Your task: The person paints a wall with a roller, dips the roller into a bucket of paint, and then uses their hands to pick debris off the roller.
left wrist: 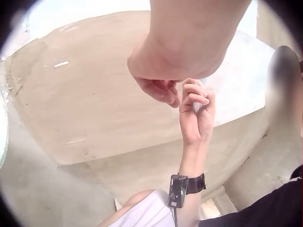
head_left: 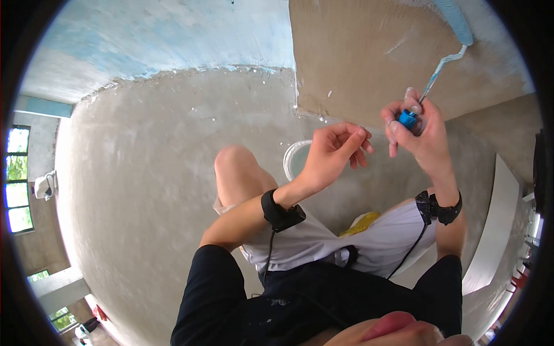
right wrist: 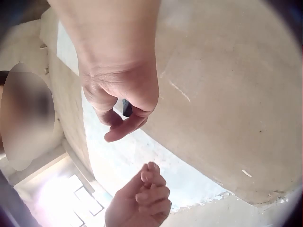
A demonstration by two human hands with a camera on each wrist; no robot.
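A paint roller with a light blue sleeve lies against the wall at the upper right of the head view, its bent wire frame smeared with paint. My right hand grips the roller by its blue handle; whitish paint marks the fingers. In the right wrist view, the right hand hides most of the handle, and only a dark end shows. My left hand hovers to the left of it, fingers loosely bent and thumb by the index finger, holding nothing visible. A white bucket stands partly behind the left hand.
Light blue paint covers the left wall; a bare brown wall section adjoins it. Paint specks dot the grey floor. A yellow item lies by the legs. A long pale board is at the right.
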